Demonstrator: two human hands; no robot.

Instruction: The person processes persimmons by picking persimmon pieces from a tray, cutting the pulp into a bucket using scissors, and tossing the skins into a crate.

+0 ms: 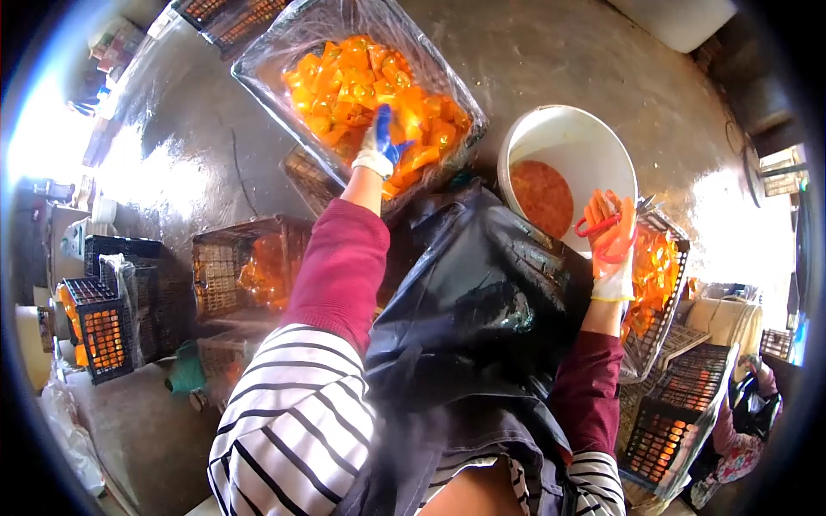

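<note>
My left hand (384,148), in a blue and white glove, reaches into a plastic-lined crate (280,110) of orange pepper pieces (348,86). Its fingers look spread over the pieces, somewhat blurred by motion. On the right, my right hand (613,245) wears an orange and white glove and holds red-handled scissors (602,226), with the handle loops around its fingers. That hand is beside the rim of a white bucket (594,142), which has reddish-orange contents at its bottom. Just right of this hand, a second crate holds orange peppers (654,271).
A black apron (473,301) covers my lap. Brown crates (219,267) and black crates (103,335) stand at the left. More black crates (680,413) are at the lower right, near another person (744,430). A teal object (185,370) lies at the lower left.
</note>
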